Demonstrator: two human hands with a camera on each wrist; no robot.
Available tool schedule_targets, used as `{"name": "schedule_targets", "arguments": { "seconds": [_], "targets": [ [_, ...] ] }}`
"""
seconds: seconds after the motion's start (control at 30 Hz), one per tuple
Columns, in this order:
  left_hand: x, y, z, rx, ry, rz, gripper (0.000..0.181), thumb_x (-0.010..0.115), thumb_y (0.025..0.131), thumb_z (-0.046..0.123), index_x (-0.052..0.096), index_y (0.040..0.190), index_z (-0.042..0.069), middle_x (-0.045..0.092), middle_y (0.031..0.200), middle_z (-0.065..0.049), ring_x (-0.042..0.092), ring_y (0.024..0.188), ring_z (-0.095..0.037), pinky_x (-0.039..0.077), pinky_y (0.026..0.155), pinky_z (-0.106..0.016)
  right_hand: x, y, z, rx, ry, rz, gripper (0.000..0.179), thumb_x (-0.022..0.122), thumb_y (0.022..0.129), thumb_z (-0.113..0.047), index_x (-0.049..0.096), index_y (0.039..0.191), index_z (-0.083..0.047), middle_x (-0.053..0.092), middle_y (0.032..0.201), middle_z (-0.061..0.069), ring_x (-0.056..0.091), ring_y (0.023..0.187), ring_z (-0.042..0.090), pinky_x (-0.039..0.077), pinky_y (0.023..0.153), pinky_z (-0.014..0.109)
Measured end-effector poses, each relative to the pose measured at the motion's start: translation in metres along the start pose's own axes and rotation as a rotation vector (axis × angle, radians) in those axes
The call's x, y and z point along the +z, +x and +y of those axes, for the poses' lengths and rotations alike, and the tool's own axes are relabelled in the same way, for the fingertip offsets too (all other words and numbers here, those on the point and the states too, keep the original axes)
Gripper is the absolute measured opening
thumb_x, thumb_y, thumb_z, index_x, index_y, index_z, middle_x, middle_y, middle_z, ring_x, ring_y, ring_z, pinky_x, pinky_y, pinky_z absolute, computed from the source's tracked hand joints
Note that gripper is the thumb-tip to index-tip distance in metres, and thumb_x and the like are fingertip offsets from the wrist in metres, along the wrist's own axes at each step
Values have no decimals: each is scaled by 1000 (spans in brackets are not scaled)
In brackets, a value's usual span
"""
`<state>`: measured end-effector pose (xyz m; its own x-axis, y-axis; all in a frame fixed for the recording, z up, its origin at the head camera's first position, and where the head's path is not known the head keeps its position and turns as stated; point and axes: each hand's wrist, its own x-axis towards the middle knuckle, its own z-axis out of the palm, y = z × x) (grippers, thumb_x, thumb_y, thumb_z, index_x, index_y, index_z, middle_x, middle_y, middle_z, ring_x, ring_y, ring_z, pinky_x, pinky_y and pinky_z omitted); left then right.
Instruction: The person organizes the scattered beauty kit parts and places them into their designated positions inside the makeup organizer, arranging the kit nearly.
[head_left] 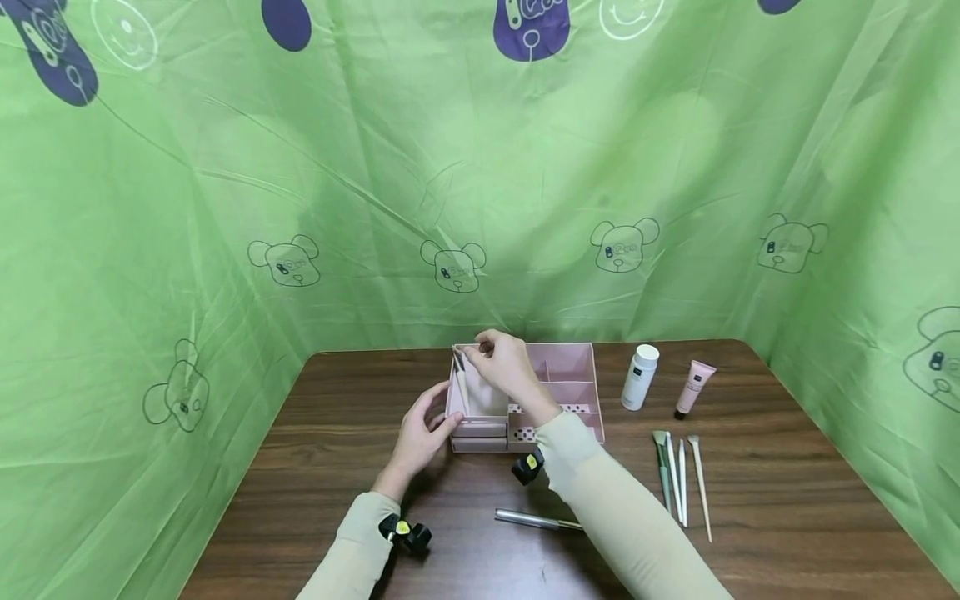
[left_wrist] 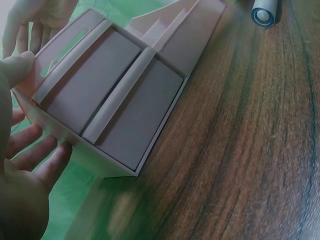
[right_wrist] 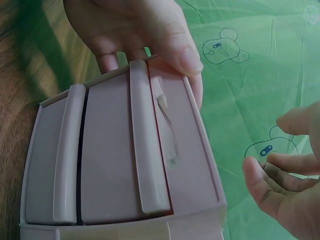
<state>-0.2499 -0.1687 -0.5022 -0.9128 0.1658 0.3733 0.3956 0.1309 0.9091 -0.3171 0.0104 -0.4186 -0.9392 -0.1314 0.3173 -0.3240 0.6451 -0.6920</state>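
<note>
Organizer [head_left: 573, 364], smooth, pink and box-shaped, stands on the wood-grained table [head_left: 337, 433] in the head view, the left hand [head_left: 416, 437] at its near left corner, the right hand [head_left: 506, 367] above its left compartment, where a slender brush [head_left: 461, 390] leans. In the left wrist view, I observe the left hand gripping the wall, thumb on the slotted front, fingers on the flat side; two drawers [left_wrist: 142, 110] carry rounded pulls [left_wrist: 120, 95]. In the right wrist view, the right hand hangs loosely bent, thumb and fingers parted, before wrinkled green cloth [right_wrist: 225, 102]
</note>
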Motion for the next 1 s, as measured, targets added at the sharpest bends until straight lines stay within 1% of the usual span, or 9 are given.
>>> {"name": "schedule_targets", "arguments": {
  "seconds": [0.17,0.33,0.5,0.63,0.87,1.0],
  "targets": [
    [0,0,0,1,16,-1,60,70,89,5,43,139,-11,47,139,-32,49,126,-47,46,101,-55,-4,-2,1,-12,8,6,37,70,88,-34,68,114,-7,73,98,5,67,87,18,57,77,32],
    [0,-1,-2,1,8,3,60,71,88,6,43,139,-11,47,139,-32,49,125,-47,46,102,-53,-8,-4,2,14,11,-6,36,70,88,-34,68,115,-10,72,99,4,66,88,17,57,79,31],
    [0,0,-1,4,-2,3,61,71,88,6,42,139,-11,46,140,-33,48,126,-48,45,102,-55,-16,-7,3,9,18,-3,38,70,88,-35,67,116,-10,72,100,5,67,89,21,56,77,33],
    [0,0,0,0,4,-2,61,71,89,7,42,140,-10,46,140,-32,48,127,-47,45,103,-56,-21,-10,6,3,26,8,37,71,87,-35,68,115,-10,72,100,6,67,87,20,56,76,33],
    [0,-1,1,3,29,-2,59,70,89,7,43,139,-9,47,140,-31,49,127,-45,47,102,-49,-33,-15,10,16,31,23,36,72,86,-35,68,113,-12,72,100,5,66,86,16,57,78,33],
    [0,-1,1,13,42,-3,60,70,89,6,43,140,-9,47,139,-32,49,126,-46,49,101,-46,-42,-20,12,18,36,28,35,72,86,-34,68,112,-10,72,96,4,65,84,16,56,79,33]
  ]
}}
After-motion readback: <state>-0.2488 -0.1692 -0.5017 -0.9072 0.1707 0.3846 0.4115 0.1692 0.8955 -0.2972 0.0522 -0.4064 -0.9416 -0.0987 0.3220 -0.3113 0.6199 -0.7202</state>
